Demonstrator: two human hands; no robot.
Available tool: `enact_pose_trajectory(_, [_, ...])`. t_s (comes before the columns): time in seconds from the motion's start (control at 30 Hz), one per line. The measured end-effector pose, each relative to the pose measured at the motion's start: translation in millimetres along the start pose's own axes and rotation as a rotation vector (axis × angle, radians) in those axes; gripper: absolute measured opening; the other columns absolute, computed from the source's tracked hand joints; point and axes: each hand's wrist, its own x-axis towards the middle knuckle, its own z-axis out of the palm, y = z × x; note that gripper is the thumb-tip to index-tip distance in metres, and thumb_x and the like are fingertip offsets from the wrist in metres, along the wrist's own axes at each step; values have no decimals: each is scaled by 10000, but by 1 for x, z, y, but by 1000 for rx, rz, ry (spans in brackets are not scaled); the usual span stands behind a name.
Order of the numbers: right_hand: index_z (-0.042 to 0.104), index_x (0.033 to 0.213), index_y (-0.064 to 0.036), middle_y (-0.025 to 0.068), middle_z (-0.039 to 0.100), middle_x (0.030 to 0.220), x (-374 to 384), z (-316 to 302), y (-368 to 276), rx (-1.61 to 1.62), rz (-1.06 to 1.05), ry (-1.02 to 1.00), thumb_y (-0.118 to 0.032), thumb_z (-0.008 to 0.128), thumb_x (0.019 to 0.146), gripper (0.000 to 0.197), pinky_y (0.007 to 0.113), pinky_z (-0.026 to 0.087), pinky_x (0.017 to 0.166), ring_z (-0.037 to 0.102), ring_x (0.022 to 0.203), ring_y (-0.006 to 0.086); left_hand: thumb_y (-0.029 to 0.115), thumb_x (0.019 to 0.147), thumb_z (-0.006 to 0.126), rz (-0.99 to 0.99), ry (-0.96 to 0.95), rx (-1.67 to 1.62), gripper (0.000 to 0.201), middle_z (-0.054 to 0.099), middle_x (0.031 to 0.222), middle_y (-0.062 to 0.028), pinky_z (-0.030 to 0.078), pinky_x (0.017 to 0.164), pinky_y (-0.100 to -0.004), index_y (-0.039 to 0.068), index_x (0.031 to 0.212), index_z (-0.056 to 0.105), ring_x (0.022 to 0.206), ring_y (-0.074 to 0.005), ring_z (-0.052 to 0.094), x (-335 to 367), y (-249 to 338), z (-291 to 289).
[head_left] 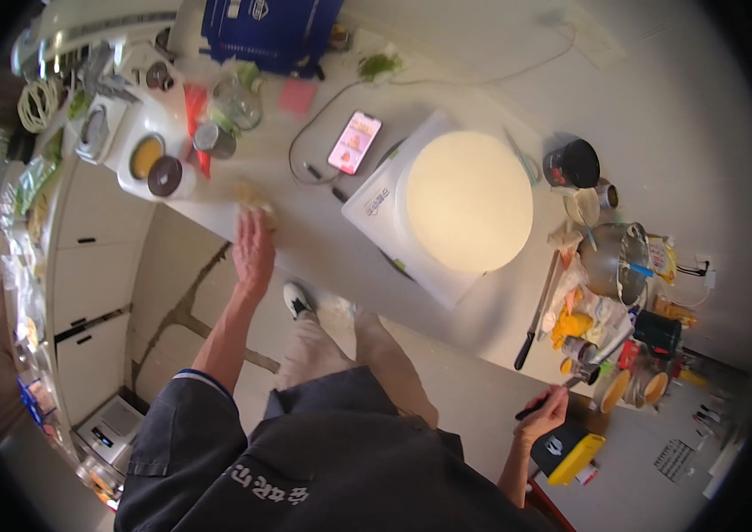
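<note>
At the table's front edge, left of centre, my left hand presses its fingers on a crumpled yellowish cloth, which is blurred. Low on the right, the fingers of my right hand wrap round a black-handled tool; a thin dark part slants up and away, and its exact kind is unclear. Between the two hands, farther back, a large cream-white round disc rests on a pale square board. A lit phone lies left of the board.
A long black-handled knife lies right of the board. Behind it stand a metal bowl, a black tub and several jars. At left are a white mixer and a metal cup. A black-and-yellow box stands beside my right hand.
</note>
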Motion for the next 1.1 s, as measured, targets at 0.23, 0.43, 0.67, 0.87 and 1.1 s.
enact_pose_trajectory(0.23, [671,932,-28,144,612,717,-164,217,-64,-396,-406,-806,-62,700,898,57,346,482,560,596,584,217,124,880,736,-387,-141,-716,308,710,956,-154,560,654,-368,72,1138,576,778,-296,716,-110,48,-52])
enact_pose_trajectory(0.43, [642,875,44,287,664,775,-263,370,-26,-570,-416,-1033,-153,629,887,198,566,516,677,675,752,473,5,774,828,-834,-77,-1508,295,657,818,-16,502,652,-285,77,860,555,755,-102,609,-85,27,-68])
enact_pose_trajectory(0.67, [712,927,-69,207,697,819,-231,314,-21,-647,-483,-988,-177,693,825,150,503,535,642,680,743,423,60,809,796,-502,148,-961,231,690,808,-67,528,671,-333,36,946,611,729,-213,659,19,-64,-61])
enact_pose_trajectory(0.87, [692,1277,-70,160,721,1102,-133,361,64,-595,-866,-799,-142,720,862,422,445,530,919,658,1052,367,53,814,617,-287,-243,-597,345,701,1027,-206,552,826,-467,4,1155,629,915,-375,673,3,-52,-97])
enact_pose_trajectory(1.1, [609,1340,-36,187,610,1354,-156,406,30,-804,-1379,-702,2,546,905,441,467,457,1027,597,1191,354,112,859,576,-899,-146,-580,402,723,1089,-240,556,905,-488,37,1241,677,1019,-418,690,-263,-135,-90])
